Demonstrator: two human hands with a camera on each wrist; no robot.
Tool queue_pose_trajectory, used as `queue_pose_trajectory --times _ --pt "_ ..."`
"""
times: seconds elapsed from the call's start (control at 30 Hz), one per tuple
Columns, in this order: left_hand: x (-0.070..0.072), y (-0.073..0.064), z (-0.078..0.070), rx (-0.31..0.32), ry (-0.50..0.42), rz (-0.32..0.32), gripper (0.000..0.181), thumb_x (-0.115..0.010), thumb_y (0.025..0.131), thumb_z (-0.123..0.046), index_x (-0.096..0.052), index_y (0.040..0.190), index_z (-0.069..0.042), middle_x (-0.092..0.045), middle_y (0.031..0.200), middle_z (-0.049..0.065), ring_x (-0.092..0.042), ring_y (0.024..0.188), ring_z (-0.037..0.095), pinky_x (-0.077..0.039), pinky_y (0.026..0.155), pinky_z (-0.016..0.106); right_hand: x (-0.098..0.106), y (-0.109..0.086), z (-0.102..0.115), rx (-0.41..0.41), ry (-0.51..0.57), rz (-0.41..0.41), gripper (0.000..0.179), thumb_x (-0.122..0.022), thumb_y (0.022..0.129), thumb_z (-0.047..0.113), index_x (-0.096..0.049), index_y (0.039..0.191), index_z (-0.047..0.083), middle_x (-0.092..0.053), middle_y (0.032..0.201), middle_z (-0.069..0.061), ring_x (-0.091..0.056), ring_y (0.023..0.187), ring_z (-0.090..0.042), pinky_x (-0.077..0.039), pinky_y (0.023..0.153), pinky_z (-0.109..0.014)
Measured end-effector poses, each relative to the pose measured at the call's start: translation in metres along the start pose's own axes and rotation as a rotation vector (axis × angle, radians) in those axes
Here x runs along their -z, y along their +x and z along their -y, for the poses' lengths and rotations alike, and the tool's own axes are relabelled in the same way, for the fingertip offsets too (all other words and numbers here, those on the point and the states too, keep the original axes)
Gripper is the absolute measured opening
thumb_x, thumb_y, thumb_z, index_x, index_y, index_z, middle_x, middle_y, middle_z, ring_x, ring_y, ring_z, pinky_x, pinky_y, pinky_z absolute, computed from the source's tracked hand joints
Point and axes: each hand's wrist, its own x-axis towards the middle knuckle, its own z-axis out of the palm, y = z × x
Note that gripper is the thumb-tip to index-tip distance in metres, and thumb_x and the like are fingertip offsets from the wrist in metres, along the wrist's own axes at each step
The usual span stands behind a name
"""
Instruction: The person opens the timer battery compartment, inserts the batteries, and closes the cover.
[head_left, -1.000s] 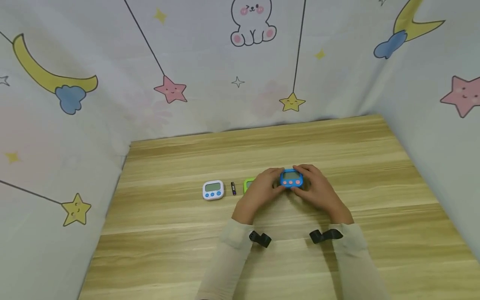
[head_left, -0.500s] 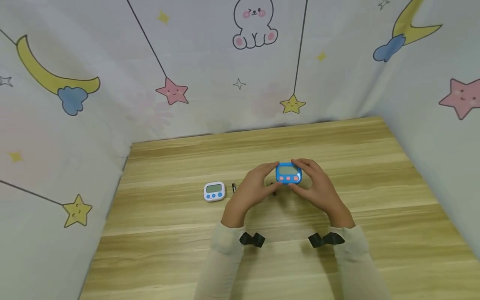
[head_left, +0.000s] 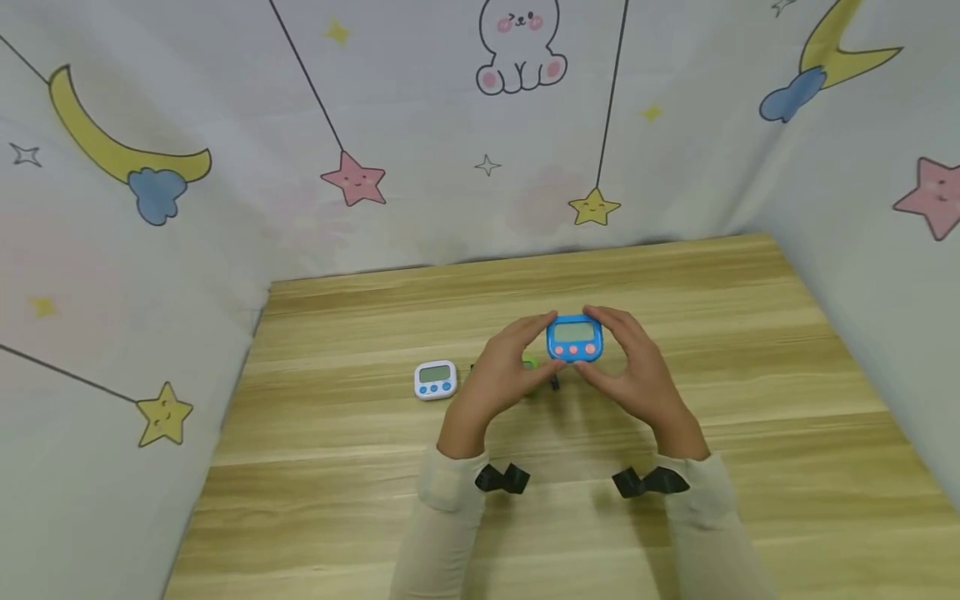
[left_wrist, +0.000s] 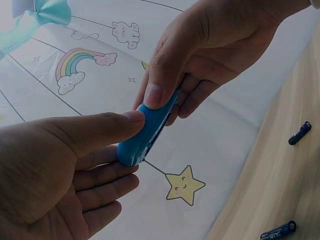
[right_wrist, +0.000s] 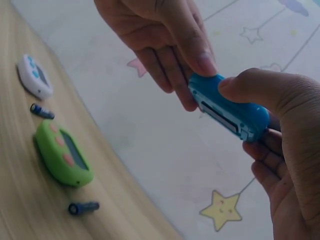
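Both hands hold a blue digital timer [head_left: 574, 337] above the table, its screen and three pink buttons facing up. The left hand [head_left: 498, 371] pinches its left end, and the right hand [head_left: 636, 371] pinches its right end, with thumbs along the near edge. In the right wrist view, a long dark recess shows on the underside of the blue timer [right_wrist: 227, 107]. Below lies a green timer [right_wrist: 65, 155], mostly hidden by the left hand in the head view. One battery [right_wrist: 84, 207] lies beside it; another battery [right_wrist: 42, 111] sits between it and a white timer [right_wrist: 35, 77].
The white timer [head_left: 435, 380] lies left of the left hand on the wood-grain table [head_left: 337, 483]. Pale cloth walls [head_left: 420, 100] printed with stars, moons and a bear rise at the table's back and sides.
Both hands have lifted the blue timer up and slightly left, so it looks larger. A battery near the green timer has come into sight, while the left hand covers more of the other one.
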Motion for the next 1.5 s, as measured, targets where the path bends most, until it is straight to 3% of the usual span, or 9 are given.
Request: queue_pose_trajectory --times 0.17,0.57,0.93,1.2,1.5 --pt "0.009 -0.006 -0.01 -0.036 0.009 -0.077 0.065 -0.071 0.09 -0.034 -0.044 0.148 -0.02 -0.05 0.143 0.001 -0.045 0.132 0.016 -0.042 0.105 0.037 0.003 0.005 0.014 0.032 -0.013 -0.027 0.076 -0.083 0.077 0.01 -0.048 0.145 0.014 -0.05 0.14 -0.005 -0.046 0.129 -0.026 -0.039 0.103 -0.052" --pt "0.021 -0.009 -0.021 -0.143 -0.01 -0.16 0.065 -0.073 0.089 -0.029 -0.046 0.147 -0.017 -0.052 0.141 0.001 -0.045 0.131 0.013 -0.04 0.106 0.031 0.014 0.014 0.039 0.184 -0.062 -0.076 0.073 -0.081 0.078 0.011 -0.049 0.144 0.006 -0.05 0.14 -0.01 -0.046 0.129 -0.029 -0.039 0.107 -0.035" --pt "0.023 -0.011 -0.025 -0.132 0.005 -0.148 0.065 -0.072 0.09 -0.028 -0.045 0.147 -0.018 -0.051 0.141 0.001 -0.046 0.13 0.013 -0.042 0.104 0.031 0.011 0.012 0.04 0.196 -0.067 -0.096 0.068 -0.065 0.091 0.044 -0.048 0.144 0.005 -0.05 0.141 -0.012 -0.046 0.128 -0.031 -0.038 0.106 -0.033" --pt "0.024 -0.011 -0.028 -0.119 0.043 -0.144 0.064 -0.071 0.09 -0.03 -0.045 0.147 -0.016 -0.05 0.142 0.002 -0.045 0.131 0.014 -0.042 0.105 0.031 0.011 0.014 0.04 0.206 -0.077 -0.108 0.069 -0.064 0.092 0.047 -0.049 0.142 0.002 -0.051 0.139 -0.013 -0.048 0.126 -0.031 -0.037 0.106 -0.028" --pt "0.023 -0.011 -0.028 -0.178 0.07 -0.163 0.067 -0.075 0.088 -0.025 -0.045 0.146 -0.011 -0.051 0.142 0.004 -0.045 0.132 0.014 -0.04 0.105 0.026 0.009 0.011 0.039 0.226 -0.07 -0.116 0.067 -0.065 0.092 0.044 -0.05 0.141 0.001 -0.052 0.139 -0.015 -0.048 0.126 -0.033 -0.036 0.107 -0.027"
